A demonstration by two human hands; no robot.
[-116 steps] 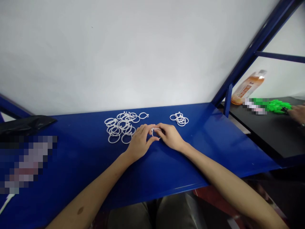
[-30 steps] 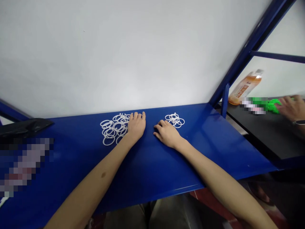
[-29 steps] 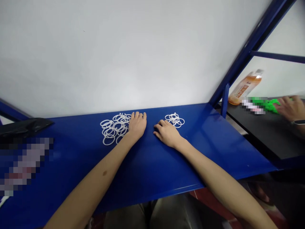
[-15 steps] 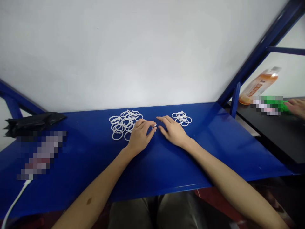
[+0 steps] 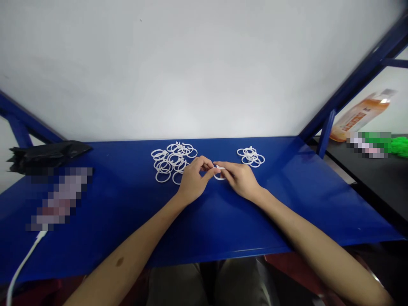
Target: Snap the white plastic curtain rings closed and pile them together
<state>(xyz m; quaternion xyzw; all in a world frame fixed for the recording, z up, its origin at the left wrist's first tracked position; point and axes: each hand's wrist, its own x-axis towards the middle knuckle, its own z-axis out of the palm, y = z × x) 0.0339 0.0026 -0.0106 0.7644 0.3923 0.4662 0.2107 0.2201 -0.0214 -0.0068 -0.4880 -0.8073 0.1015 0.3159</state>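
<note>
- A smooth, pale grey wall (image 5: pixel 191 63) fills the background.
- Below it, a glossy blue tabletop (image 5: pixel 223 233) spans the view, flat and hard.
- A crinkled black plastic bag (image 5: pixel 51 156) lies on its far left.
- Past the right-hand end, a clear bottle (image 5: pixel 363 114) with orange contents rests on a black surface.
- The larger heap of rings (image 5: pixel 176 160), thin, white, round and overlapping, with small tabs, lies just beside the left hand.
- The left hand (image 5: pixel 195 179) is half curled, thumb and forefinger pinching a white ring.
- The right hand (image 5: pixel 241 177) is also partly curled, its thumb and forefinger pinching the same ring.
- The smaller ring cluster (image 5: pixel 250 157) lies just beyond the right hand.
- The held white ring (image 5: pixel 219 178) sits between both hands' fingertips, its lower curve showing.
</note>
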